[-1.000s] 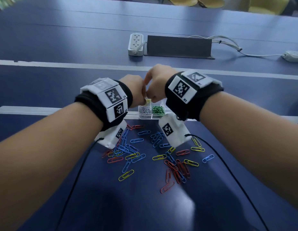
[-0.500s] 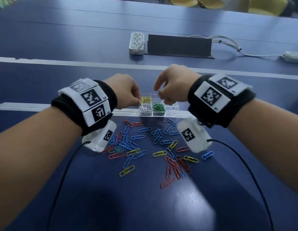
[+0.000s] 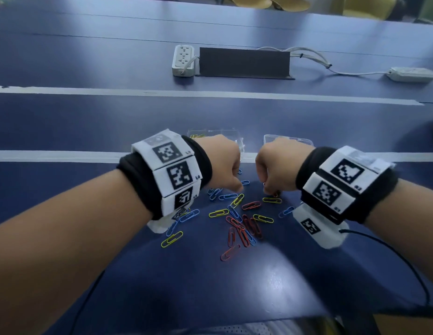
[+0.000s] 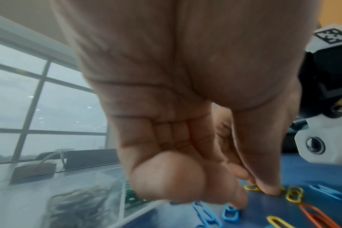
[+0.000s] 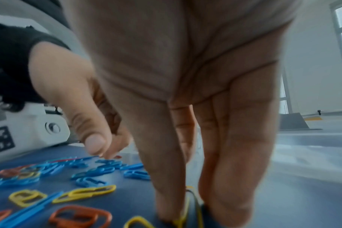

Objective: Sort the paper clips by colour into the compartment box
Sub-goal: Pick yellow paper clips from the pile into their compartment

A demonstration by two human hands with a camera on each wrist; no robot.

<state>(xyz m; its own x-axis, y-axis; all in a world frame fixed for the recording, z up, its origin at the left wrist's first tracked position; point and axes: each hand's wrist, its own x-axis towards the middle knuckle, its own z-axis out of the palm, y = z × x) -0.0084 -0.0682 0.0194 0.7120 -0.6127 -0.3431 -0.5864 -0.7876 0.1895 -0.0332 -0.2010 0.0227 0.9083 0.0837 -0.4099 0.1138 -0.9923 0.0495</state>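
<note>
both hands work the loose paper clips [image 3: 237, 221] on the blue surface [image 3: 210, 281], just in front of the clear compartment box [image 3: 238, 139]. left hand [image 3: 222, 163]: grip narrow, fingertips [image 4: 268, 190] pressing a yellow clip [image 4: 253, 188]. right hand [image 3: 276, 165]: fingertips [image 5: 170, 214] closing on another yellow clip [image 5: 182, 216]. slide each clip free of its neighbours before lifting; lift one colour only.

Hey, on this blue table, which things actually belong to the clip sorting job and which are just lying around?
Part of the job:
loose paper clips
clear compartment box
left hand
right hand

Just lying about:
power strip
dark cable cover
white adapter
yellow chairs
</note>
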